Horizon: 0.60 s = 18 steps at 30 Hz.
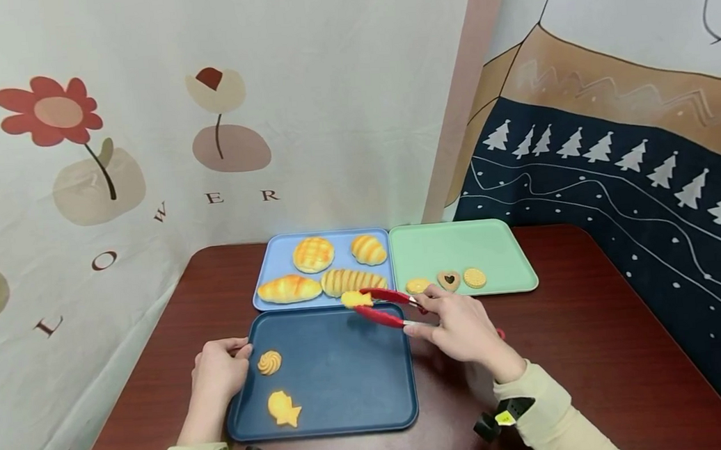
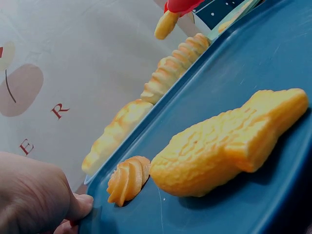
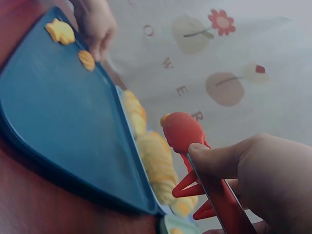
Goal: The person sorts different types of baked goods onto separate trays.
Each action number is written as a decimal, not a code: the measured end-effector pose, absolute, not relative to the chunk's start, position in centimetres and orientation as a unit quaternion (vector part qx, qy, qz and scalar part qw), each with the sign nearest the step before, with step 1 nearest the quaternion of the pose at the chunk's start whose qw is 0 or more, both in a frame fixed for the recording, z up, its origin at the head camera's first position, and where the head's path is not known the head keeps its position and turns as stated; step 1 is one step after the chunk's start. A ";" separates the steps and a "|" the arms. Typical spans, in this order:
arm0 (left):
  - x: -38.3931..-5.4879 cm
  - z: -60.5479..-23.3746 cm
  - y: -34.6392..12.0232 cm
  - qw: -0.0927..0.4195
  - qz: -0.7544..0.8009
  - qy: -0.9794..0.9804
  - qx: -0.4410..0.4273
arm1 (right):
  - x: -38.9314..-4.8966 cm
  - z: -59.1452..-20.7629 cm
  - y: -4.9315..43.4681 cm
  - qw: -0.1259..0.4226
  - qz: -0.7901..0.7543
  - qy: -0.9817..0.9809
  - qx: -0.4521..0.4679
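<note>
Right hand (image 1: 461, 324), fingers gripping tongs (image 1: 379, 316); left hand (image 1: 218, 369), fingers pinching dark-blue tray (image 1: 346, 376). Slackened squeeze could drop the held biscuit (image 1: 353, 299).

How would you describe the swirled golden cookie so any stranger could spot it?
Find the dark-blue rectangular tray nearest the person. Near its left edge, by the left hand, sits the small round golden cookie. Its spiral ridges set it apart from the yellow fish-shaped piece nearby.

In the right wrist view, red tongs (image 3: 217, 197) mostly hide their yellow cookie (image 3: 164, 119).
</note>
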State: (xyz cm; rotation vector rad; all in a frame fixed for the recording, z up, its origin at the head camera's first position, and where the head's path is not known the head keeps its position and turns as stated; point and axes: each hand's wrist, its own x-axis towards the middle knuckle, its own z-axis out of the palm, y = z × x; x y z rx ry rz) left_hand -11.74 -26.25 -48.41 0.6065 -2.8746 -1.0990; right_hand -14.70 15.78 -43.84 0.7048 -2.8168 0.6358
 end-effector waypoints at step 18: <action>-11.8 -48.7 -26.4 0.006 -0.357 -0.914 0.195 | -19.2 -44.3 20.5 0.049 0.220 -0.958 0.178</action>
